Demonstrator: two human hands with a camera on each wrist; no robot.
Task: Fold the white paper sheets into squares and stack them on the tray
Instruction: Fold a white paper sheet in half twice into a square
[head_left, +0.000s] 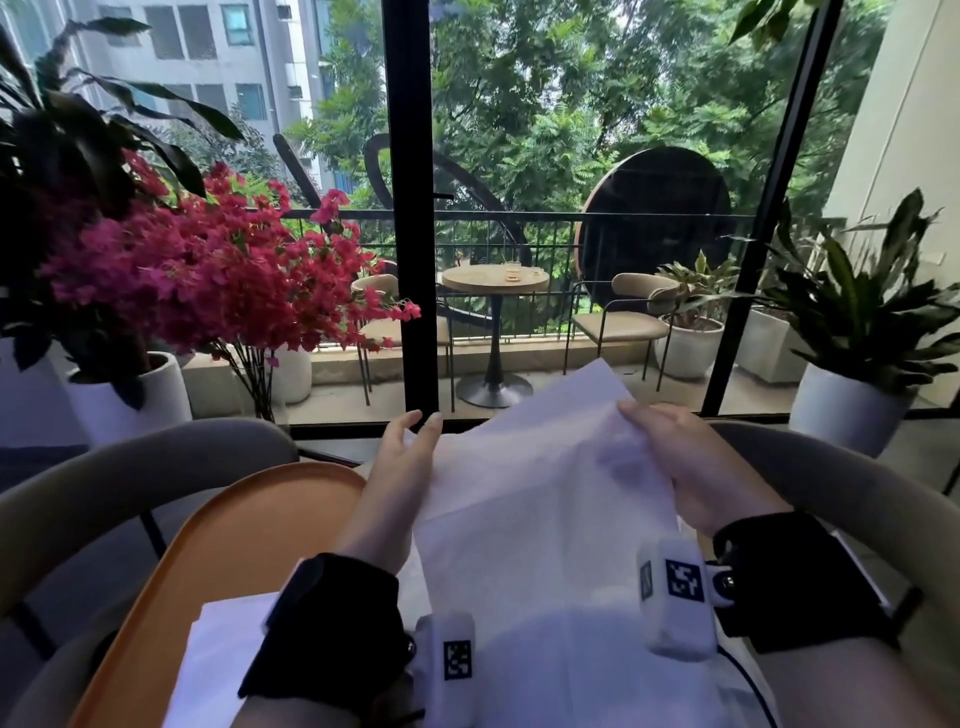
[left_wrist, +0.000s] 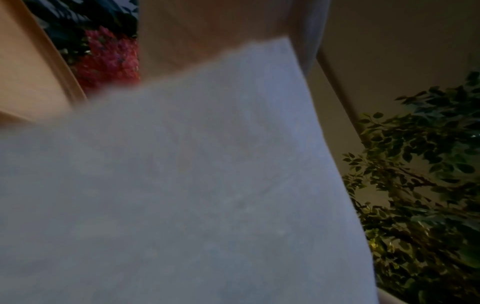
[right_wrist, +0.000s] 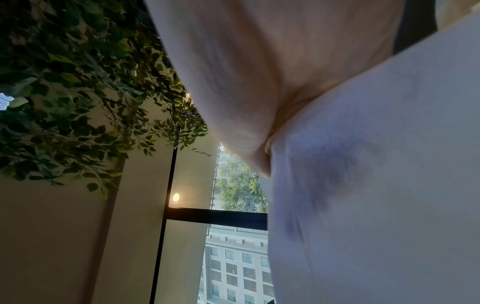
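A thin white paper sheet (head_left: 545, 499) is raised in front of me, its far corner pointing up. My left hand (head_left: 400, 467) holds its left edge, fingers stretched up along the paper and the thumb hidden behind it. My right hand (head_left: 680, 457) grips the right edge, fingers on top, with a dark shape showing through the sheet. The sheet (left_wrist: 182, 185) fills the left wrist view and the sheet (right_wrist: 376, 164) also fills the right half of the right wrist view. An orange tray (head_left: 249, 525) lies at lower left, and more white paper (head_left: 218, 654) rests on its near part.
Grey curved chair backs stand at the left (head_left: 119, 493) and the right (head_left: 841, 467). Behind them are a red-flowered plant (head_left: 208, 270), potted plants (head_left: 852, 415) and a black-framed window (head_left: 410, 208) onto a balcony.
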